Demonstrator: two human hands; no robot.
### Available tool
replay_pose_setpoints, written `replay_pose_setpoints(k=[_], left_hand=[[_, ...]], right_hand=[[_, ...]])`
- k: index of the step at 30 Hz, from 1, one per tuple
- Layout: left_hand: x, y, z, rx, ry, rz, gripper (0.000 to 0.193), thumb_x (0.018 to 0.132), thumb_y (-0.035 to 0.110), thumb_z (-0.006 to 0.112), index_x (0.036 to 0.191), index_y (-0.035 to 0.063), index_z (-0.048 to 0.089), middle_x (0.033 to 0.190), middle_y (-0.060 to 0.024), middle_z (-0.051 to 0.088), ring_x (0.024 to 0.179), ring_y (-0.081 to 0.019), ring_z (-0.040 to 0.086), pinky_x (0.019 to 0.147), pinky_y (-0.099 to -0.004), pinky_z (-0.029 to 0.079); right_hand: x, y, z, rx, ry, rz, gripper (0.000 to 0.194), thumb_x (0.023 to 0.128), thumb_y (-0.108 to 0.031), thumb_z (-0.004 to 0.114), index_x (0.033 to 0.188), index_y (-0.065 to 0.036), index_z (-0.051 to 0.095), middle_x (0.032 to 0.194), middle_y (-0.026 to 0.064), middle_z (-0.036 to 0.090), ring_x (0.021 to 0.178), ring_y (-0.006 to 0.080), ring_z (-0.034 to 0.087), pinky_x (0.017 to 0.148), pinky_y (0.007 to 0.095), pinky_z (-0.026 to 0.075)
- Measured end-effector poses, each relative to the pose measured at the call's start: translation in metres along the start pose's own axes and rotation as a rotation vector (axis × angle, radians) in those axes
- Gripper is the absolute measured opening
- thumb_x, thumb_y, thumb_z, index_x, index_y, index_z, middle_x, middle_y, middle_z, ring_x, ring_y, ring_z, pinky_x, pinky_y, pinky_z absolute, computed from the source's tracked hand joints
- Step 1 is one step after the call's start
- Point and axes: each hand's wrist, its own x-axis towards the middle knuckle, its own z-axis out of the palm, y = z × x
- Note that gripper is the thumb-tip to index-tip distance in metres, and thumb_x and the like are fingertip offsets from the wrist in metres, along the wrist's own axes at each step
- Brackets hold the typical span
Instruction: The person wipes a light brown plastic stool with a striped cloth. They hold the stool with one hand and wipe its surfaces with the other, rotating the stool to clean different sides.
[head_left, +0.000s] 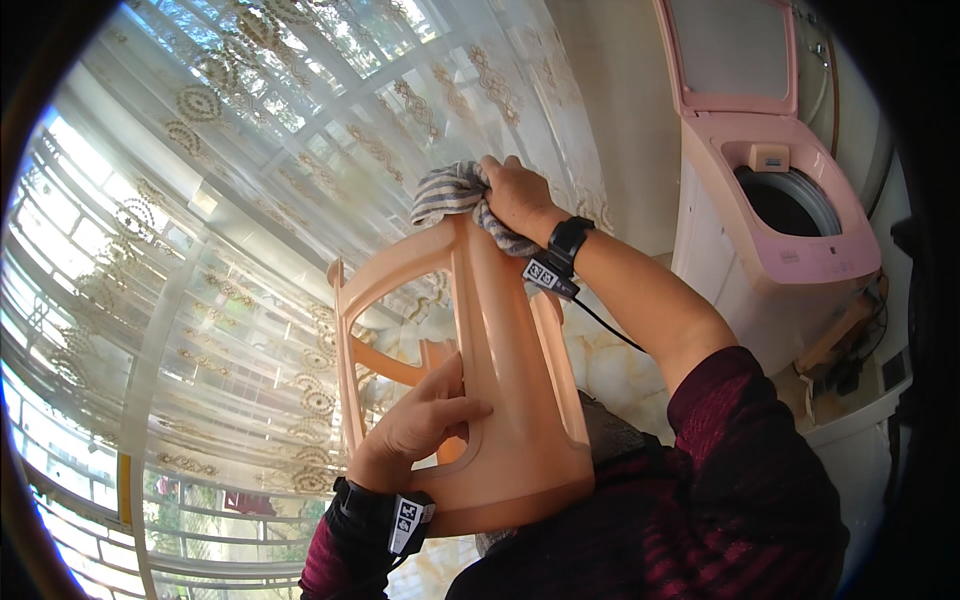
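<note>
An orange plastic stool (504, 360) is tipped on its side before me, its legs pointing away and its seat end close to my body. My left hand (420, 420) grips one leg near the seat, thumb on the outer face and fingers reaching through the side opening. At the far end of that leg, my right hand (521, 193) holds a bunched grey-and-white striped cloth (450, 191) against the foot. Part of the cloth hangs down beside the leg. The fingertips of my right hand are partly hidden in its folds.
A pink top-loading washing machine (817, 259) stands at the right with its lid (735, 52) raised. Sheer embroidered curtains (420, 97) hang in front of barred windows at the left and ahead. Marbled floor tiles (611, 360) show below. A black cable (611, 326) runs from my right wrist.
</note>
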Motion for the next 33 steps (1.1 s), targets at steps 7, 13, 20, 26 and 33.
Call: replay_pose_setpoints(k=[7,13,20,26,33], left_hand=[[-0.011,-0.007,-0.009,-0.201,0.113,0.019,0.053,0.101,0.028,0.065,0.147,0.0041,0.052,0.115,-0.0055,0.07,0.094,-0.0132,0.069,0.075,-0.0284,0.056],[-0.003,-0.012,-0.02,-0.252,0.06,0.074,0.073,0.106,0.063,0.048,0.153,0.0072,0.049,0.132,-0.0082,0.068,0.106,-0.0157,0.069,0.084,-0.0301,0.057],[0.001,-0.012,-0.019,-0.309,0.079,0.1,0.099,0.099,0.08,0.042,0.155,-0.0026,0.043,0.144,-0.0209,0.062,0.13,-0.0287,0.064,0.11,-0.0407,0.05],[0.003,-0.018,-0.017,-0.281,0.179,0.052,0.102,0.1,0.08,0.04,0.16,-0.0016,0.036,0.142,-0.0148,0.063,0.123,-0.0245,0.065,0.102,-0.0353,0.051],[0.012,-0.02,-0.017,-0.198,-0.047,0.121,0.113,0.095,0.088,0.038,0.164,-0.0012,0.029,0.139,-0.0073,0.062,0.105,-0.0163,0.063,0.081,-0.0274,0.047]], right_hand=[[-0.08,-0.025,-0.041,0.21,-0.275,-0.25,0.039,0.088,-0.015,0.064,0.12,0.006,0.059,0.105,0.0344,0.068,0.103,0.0507,0.066,0.089,0.0529,0.054],[-0.185,-0.046,-0.088,0.34,-0.266,-0.333,0.036,0.087,-0.016,0.067,0.115,0.003,0.055,0.097,0.0286,0.067,0.09,0.0488,0.067,0.076,0.0532,0.054],[-0.262,-0.059,-0.131,0.46,-0.333,-0.524,0.061,0.078,-0.014,0.082,0.133,-0.005,0.057,0.107,0.0144,0.056,0.08,0.0342,0.069,0.062,0.0444,0.057],[-0.212,-0.029,-0.082,0.36,-0.043,-0.475,0.056,0.082,-0.014,0.08,0.133,-0.009,0.056,0.114,0.0163,0.058,0.087,0.0376,0.069,0.07,0.0463,0.058],[-0.062,-0.003,-0.026,0.069,0.012,-0.027,0.037,0.09,-0.022,0.073,0.119,-0.005,0.057,0.105,0.0224,0.067,0.093,0.0435,0.07,0.08,0.0531,0.056]])
